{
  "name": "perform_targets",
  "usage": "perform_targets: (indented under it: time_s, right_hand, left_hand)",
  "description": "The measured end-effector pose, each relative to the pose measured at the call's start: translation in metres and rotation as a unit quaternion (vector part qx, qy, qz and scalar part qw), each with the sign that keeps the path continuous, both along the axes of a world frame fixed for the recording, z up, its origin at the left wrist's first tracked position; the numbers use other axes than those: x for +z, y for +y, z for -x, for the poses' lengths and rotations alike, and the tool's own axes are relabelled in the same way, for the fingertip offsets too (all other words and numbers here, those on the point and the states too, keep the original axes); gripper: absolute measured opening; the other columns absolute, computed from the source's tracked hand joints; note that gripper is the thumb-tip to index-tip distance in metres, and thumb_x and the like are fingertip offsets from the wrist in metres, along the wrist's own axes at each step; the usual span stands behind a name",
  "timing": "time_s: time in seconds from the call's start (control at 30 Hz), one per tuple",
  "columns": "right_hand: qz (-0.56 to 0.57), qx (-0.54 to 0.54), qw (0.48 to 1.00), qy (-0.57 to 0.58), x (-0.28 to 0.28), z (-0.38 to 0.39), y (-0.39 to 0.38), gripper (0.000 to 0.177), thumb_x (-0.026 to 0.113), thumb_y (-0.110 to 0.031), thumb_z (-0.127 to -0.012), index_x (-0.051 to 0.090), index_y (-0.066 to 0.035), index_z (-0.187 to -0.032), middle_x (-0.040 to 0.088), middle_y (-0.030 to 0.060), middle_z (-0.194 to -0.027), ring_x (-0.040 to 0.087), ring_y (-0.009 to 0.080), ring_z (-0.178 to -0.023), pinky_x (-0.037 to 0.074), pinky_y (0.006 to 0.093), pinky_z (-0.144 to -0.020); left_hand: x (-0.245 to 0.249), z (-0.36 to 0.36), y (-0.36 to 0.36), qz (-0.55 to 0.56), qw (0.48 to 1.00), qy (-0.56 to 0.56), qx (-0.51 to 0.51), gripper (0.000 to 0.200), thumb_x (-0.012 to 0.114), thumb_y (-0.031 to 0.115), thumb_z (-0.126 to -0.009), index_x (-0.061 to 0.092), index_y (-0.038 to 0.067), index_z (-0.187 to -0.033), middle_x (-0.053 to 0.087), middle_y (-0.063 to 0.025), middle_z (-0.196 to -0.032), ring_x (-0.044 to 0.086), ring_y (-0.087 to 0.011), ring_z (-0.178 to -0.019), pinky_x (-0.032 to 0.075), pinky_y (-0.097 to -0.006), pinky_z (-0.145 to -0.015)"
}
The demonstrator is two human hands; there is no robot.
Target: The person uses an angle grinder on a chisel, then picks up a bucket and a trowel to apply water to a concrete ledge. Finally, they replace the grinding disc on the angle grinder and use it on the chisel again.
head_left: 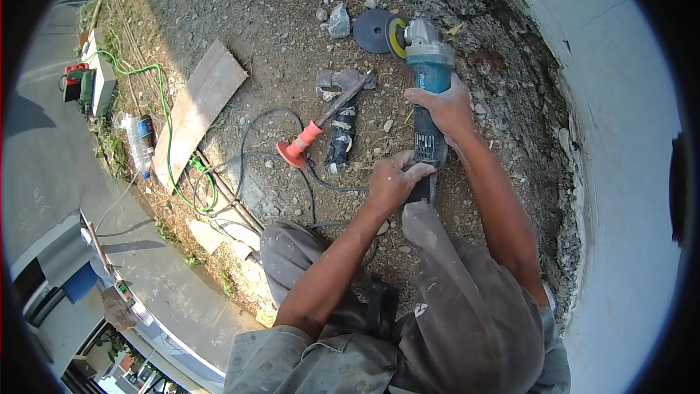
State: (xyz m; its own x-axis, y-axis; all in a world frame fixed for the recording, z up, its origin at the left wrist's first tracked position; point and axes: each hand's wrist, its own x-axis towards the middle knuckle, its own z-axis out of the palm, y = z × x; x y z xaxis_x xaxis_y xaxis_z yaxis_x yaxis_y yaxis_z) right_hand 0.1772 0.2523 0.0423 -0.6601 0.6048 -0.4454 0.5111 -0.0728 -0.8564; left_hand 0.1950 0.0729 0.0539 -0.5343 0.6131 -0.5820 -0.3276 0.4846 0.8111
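The right hand [446,106] wraps closed around the teal-bodied angle grinder [429,66] just behind its grey gear head. The left hand [394,182] clasps the black rear end, so both grips are full. The grinder sits low over the gravelly dirt ground [292,0]. Its yellow-backed wheel [397,36] points away from the person, just beside a loose dark round disc [372,31] and near a grey stone [337,22].

A spinning wheel here could likely catch either one and kick back. The 2 hands are bare and no side handle shows. The looping black cable [277,138] by the knees could snag.

Further left, a clear plastic bottle [138,142] lies beside a wooden board [200,102]; its contents cannot be made out.
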Motion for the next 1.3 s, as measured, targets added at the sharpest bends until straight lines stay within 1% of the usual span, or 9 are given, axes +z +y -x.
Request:
perform_targets:
  time_s: [0.1, 0.23, 0.33, 0.4, 0.5, 0.53, 0.63, 0.93, 1.3]
  right_hand:
    - [-0.112, 0.067, 0.992, -0.002, -0.001, 0.000, 0.004, 0.062, 0.089, -0.027, -0.066, 0.060, 0.002, -0.113, 0.067, 0.0109, -0.098, 0.065, 0.0174, -0.081, 0.054, 0.0336, -0.072]
    - [-0.203, 0.081, 0.974, -0.060, 0.007, 0.001, 0.004, 0.071, 0.088, -0.035, -0.065, 0.058, 0.003, -0.117, 0.068, 0.0187, -0.104, 0.067, 0.0306, -0.091, 0.053, 0.0412, -0.083]
    - [-0.254, 0.105, 0.957, -0.096, 0.006, -0.007, 0.008, 0.078, 0.086, -0.040, -0.065, 0.055, 0.003, -0.123, 0.067, 0.0234, -0.108, 0.066, 0.0385, -0.098, 0.051, 0.0455, -0.089]
    - [-0.268, 0.118, 0.946, -0.138, 0.006, -0.012, 0.006, 0.082, 0.084, -0.042, -0.066, 0.052, 0.002, -0.127, 0.066, 0.0249, -0.111, 0.065, 0.0413, -0.102, 0.050, 0.0471, -0.092]
    - [-0.270, 0.141, 0.937, -0.171, 0.012, -0.016, 0.000, 0.087, 0.082, -0.043, -0.068, 0.049, 0.003, -0.133, 0.066, 0.0260, -0.113, 0.065, 0.0420, -0.103, 0.051, 0.0474, -0.092]
    - [-0.264, 0.145, 0.939, -0.168, 0.011, -0.016, 0.000, 0.087, 0.082, -0.043, -0.068, 0.048, 0.003, -0.134, 0.066, 0.0265, -0.113, 0.065, 0.0424, -0.104, 0.051, 0.0476, -0.092]
    - [-0.252, 0.153, 0.942, -0.163, 0.008, -0.022, 0.002, 0.090, 0.081, -0.043, -0.068, 0.046, 0.003, -0.137, 0.066, 0.0276, -0.114, 0.065, 0.0435, -0.104, 0.051, 0.0482, -0.091]
    - [-0.278, 0.174, 0.935, -0.135, -0.002, -0.037, 0.006, 0.087, 0.080, -0.041, -0.072, 0.043, 0.000, -0.140, 0.066, 0.0301, -0.113, 0.066, 0.0453, -0.103, 0.052, 0.0494, -0.089]
    - [-0.255, 0.255, 0.922, -0.144, 0.008, -0.033, -0.012, 0.081, 0.075, -0.031, -0.076, 0.041, 0.004, -0.141, 0.065, 0.0271, -0.120, 0.064, 0.0431, -0.110, 0.052, 0.0493, -0.093]
  left_hand:
    - [-0.021, -0.009, 0.004, -0.036, 0.998, 0.054, 0.002, 0.027, 0.075, 0.021, -0.090, 0.072, 0.001, -0.106, 0.070, -0.0035, -0.078, 0.057, -0.0061, -0.071, 0.049, -0.0267, -0.067]
    - [-0.017, 0.004, -0.010, -0.030, 0.972, 0.231, -0.030, 0.043, 0.081, 0.026, -0.084, 0.068, 0.000, -0.115, 0.072, -0.0137, -0.095, 0.068, -0.0231, -0.086, 0.053, -0.0362, -0.078]
    - [-0.019, 0.071, -0.041, 0.064, 0.823, 0.564, 0.026, 0.048, 0.081, 0.030, -0.084, 0.065, 0.001, -0.118, 0.070, -0.0169, -0.101, 0.067, -0.0352, -0.091, 0.052, -0.0439, -0.076]
    - [-0.010, 0.104, -0.061, 0.231, 0.768, 0.597, -0.007, 0.048, 0.077, 0.034, -0.086, 0.063, 0.000, -0.118, 0.069, -0.0196, -0.097, 0.066, -0.0377, -0.090, 0.050, -0.0472, -0.077]
    - [-0.026, 0.139, -0.089, 0.278, 0.923, 0.234, -0.126, 0.051, 0.072, 0.042, -0.090, 0.063, 0.001, -0.118, 0.068, -0.0225, -0.093, 0.066, -0.0384, -0.091, 0.049, -0.0484, -0.081]
    - [-0.032, 0.139, -0.094, 0.282, 0.900, 0.295, -0.153, 0.046, 0.066, 0.043, -0.093, 0.064, 0.005, -0.118, 0.067, -0.0253, -0.087, 0.067, -0.0403, -0.086, 0.051, -0.0481, -0.079]
    - [-0.049, 0.150, -0.101, 0.175, 0.956, 0.194, -0.131, 0.043, 0.064, 0.042, -0.095, 0.065, 0.003, -0.112, 0.068, -0.0240, -0.090, 0.067, -0.0411, -0.091, 0.051, -0.0476, -0.082]
    - [-0.029, 0.144, -0.103, 0.271, 0.903, 0.268, -0.199, 0.043, 0.057, 0.042, -0.099, 0.059, -0.001, -0.102, 0.068, -0.0258, -0.091, 0.066, -0.0457, -0.092, 0.050, -0.0511, -0.081]
    - [-0.040, 0.150, -0.109, 0.242, 0.883, 0.312, -0.252, 0.045, 0.051, 0.044, -0.102, 0.051, -0.001, -0.101, 0.067, -0.0283, -0.088, 0.066, -0.0476, -0.088, 0.051, -0.0546, -0.076]
